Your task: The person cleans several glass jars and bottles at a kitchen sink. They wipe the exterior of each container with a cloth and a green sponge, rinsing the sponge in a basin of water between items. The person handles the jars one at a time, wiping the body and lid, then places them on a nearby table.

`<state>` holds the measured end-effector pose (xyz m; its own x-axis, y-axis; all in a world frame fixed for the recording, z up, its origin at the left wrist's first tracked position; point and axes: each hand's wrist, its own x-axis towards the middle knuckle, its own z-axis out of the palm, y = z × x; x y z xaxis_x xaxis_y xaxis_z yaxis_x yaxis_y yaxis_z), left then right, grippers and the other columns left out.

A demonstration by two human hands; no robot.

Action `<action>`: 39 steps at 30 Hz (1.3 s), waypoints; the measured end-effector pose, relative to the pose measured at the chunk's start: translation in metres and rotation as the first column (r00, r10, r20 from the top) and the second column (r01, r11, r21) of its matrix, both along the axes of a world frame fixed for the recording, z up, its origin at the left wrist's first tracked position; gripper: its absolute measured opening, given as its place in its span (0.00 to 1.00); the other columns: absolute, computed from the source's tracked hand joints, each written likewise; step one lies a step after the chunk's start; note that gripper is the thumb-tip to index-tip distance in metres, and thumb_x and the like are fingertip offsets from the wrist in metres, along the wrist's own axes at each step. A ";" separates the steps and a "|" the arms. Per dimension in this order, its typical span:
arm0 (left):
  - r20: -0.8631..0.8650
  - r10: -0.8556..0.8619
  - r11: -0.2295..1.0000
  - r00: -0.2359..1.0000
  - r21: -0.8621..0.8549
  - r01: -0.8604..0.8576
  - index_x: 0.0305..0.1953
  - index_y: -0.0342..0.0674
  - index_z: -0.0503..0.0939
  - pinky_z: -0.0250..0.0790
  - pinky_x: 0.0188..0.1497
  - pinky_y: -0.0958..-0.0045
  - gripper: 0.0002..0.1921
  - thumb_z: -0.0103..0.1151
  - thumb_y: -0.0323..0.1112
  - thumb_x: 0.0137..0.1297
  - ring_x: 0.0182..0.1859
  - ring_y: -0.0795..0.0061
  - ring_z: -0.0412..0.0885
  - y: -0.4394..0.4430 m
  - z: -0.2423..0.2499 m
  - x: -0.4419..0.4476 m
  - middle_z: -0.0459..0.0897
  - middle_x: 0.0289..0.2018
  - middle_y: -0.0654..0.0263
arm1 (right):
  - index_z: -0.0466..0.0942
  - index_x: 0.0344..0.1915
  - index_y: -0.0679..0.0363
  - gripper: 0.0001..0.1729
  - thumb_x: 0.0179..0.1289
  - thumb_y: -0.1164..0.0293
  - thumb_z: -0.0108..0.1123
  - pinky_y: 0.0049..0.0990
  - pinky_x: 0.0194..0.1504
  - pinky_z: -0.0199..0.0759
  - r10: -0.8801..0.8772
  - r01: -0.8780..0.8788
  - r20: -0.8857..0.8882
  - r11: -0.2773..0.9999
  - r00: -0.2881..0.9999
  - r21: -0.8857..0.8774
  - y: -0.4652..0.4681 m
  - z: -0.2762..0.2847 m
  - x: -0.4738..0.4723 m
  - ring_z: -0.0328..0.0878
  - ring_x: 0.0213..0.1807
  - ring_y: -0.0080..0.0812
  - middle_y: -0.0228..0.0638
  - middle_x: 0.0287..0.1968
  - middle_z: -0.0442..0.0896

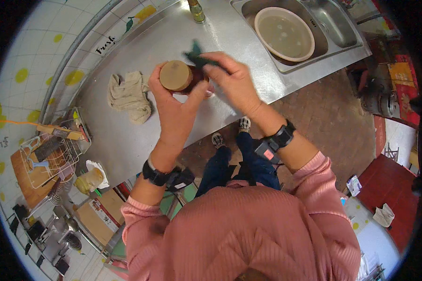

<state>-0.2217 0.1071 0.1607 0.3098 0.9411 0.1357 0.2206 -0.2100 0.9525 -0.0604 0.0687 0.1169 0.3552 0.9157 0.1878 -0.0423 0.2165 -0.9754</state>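
Observation:
My left hand [176, 105] grips a jar with a round tan lid [176, 75], holding it tilted above the steel counter [225, 42]. The jar's dark reddish body [197, 78] shows only in part between my hands. My right hand [232, 77] pinches a dark green scouring pad [195, 54], blurred, at the jar's far side. Whether the pad touches the jar I cannot tell. To the left of my left hand, a crumpled beige cloth [130, 96] lies on the counter.
A basin of cloudy water [285, 34] sits in the steel sink [323, 49] at the upper right. A glass bottle [197, 12] stands at the counter's back. On the left are a wire rack [56, 158] and a yellowish packet [89, 179]. The counter's front edge [211, 135] faces me.

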 end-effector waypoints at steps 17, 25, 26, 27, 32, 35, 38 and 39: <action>-0.011 -0.313 0.950 0.950 0.009 0.314 0.62 0.45 0.69 0.61 0.72 0.53 0.40 0.78 0.29 0.45 0.70 0.52 0.70 0.035 -0.016 -0.101 0.66 0.69 0.55 | 0.80 0.51 0.62 0.16 0.62 0.77 0.61 0.42 0.59 0.73 -0.034 0.021 0.171 0.997 0.985 0.079 -0.009 -0.042 -0.075 0.75 0.57 0.51 0.48 0.53 0.79; 0.162 -0.465 0.874 0.870 -0.070 0.481 0.58 0.45 0.75 0.61 0.72 0.51 0.37 0.81 0.34 0.42 0.71 0.47 0.69 0.041 -0.017 -0.110 0.67 0.66 0.55 | 0.78 0.54 0.67 0.16 0.66 0.81 0.58 0.32 0.51 0.74 0.194 -0.039 0.530 0.956 0.825 -0.290 0.002 -0.074 -0.055 0.79 0.49 0.46 0.46 0.46 0.79; 0.179 -0.473 0.867 0.863 -0.080 0.492 0.57 0.45 0.76 0.61 0.72 0.52 0.37 0.81 0.35 0.41 0.71 0.48 0.69 0.041 -0.015 -0.111 0.68 0.65 0.56 | 0.78 0.53 0.67 0.16 0.66 0.82 0.58 0.32 0.50 0.74 0.229 -0.014 0.486 0.914 0.844 -0.406 0.002 -0.071 -0.055 0.79 0.47 0.46 0.46 0.45 0.79; 0.138 -0.458 0.879 0.878 -0.077 0.470 0.57 0.45 0.76 0.61 0.72 0.52 0.38 0.82 0.36 0.41 0.70 0.49 0.69 0.042 -0.013 -0.112 0.68 0.64 0.56 | 0.79 0.51 0.66 0.14 0.65 0.79 0.59 0.35 0.49 0.74 0.137 -0.056 0.356 0.972 0.924 -0.230 0.003 -0.068 -0.058 0.79 0.48 0.48 0.46 0.44 0.79; -0.053 -0.447 0.894 0.893 -0.035 0.446 0.57 0.45 0.78 0.58 0.71 0.55 0.39 0.83 0.39 0.39 0.67 0.56 0.68 0.044 -0.006 -0.117 0.69 0.59 0.59 | 0.80 0.49 0.65 0.12 0.67 0.79 0.60 0.34 0.44 0.74 0.110 -0.147 0.198 0.973 0.974 0.180 0.025 -0.069 -0.077 0.79 0.41 0.44 0.43 0.42 0.80; -0.106 -0.475 0.878 0.874 0.013 0.479 0.58 0.44 0.79 0.58 0.71 0.57 0.39 0.84 0.39 0.39 0.66 0.58 0.67 0.046 -0.004 -0.116 0.68 0.61 0.59 | 0.80 0.49 0.65 0.11 0.67 0.79 0.60 0.33 0.44 0.75 0.259 -0.185 0.360 0.956 0.896 -0.226 0.035 -0.087 -0.066 0.79 0.40 0.43 0.44 0.42 0.80; -0.063 -0.505 0.863 0.861 -0.054 0.502 0.59 0.44 0.78 0.59 0.70 0.59 0.39 0.83 0.38 0.40 0.67 0.59 0.66 0.046 -0.003 -0.113 0.68 0.61 0.59 | 0.81 0.49 0.64 0.11 0.67 0.79 0.60 0.33 0.44 0.74 0.376 -0.170 0.621 0.915 0.687 -0.366 0.026 -0.084 -0.050 0.79 0.40 0.43 0.44 0.43 0.81; -0.045 -0.505 0.862 0.862 -0.061 0.503 0.59 0.44 0.78 0.59 0.70 0.59 0.39 0.83 0.38 0.40 0.67 0.60 0.66 0.044 -0.002 -0.112 0.68 0.62 0.59 | 0.81 0.49 0.63 0.12 0.66 0.80 0.60 0.33 0.44 0.75 0.228 -0.126 0.538 0.967 0.812 -0.220 0.021 -0.074 -0.046 0.79 0.41 0.44 0.44 0.43 0.81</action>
